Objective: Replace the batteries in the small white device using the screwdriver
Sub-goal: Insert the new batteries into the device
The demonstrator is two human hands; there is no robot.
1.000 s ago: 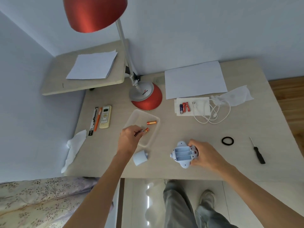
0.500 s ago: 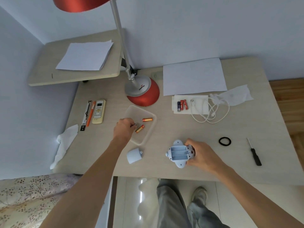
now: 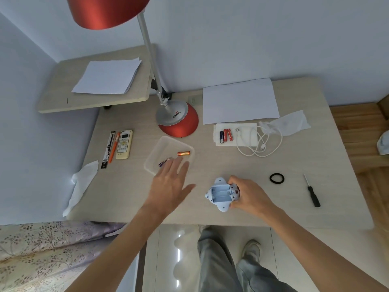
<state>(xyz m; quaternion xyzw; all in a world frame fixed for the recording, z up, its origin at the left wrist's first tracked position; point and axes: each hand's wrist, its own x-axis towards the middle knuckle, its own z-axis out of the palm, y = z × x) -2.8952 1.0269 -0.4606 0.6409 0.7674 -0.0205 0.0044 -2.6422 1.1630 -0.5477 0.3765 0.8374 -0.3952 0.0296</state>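
While the right hand [image 3: 250, 197] gripped the open device [image 3: 222, 193], the left hand [image 3: 170, 182], spread and apparently empty, hovered mid-frame; spare batteries [image 3: 226, 135] lay above the device, long axes up-frame, nearer the right.

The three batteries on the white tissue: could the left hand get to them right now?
Probably yes. The left hand is open and empty, and only bare pale wooden desk lies between it and the three red and dark batteries; the red lamp base stands aside.
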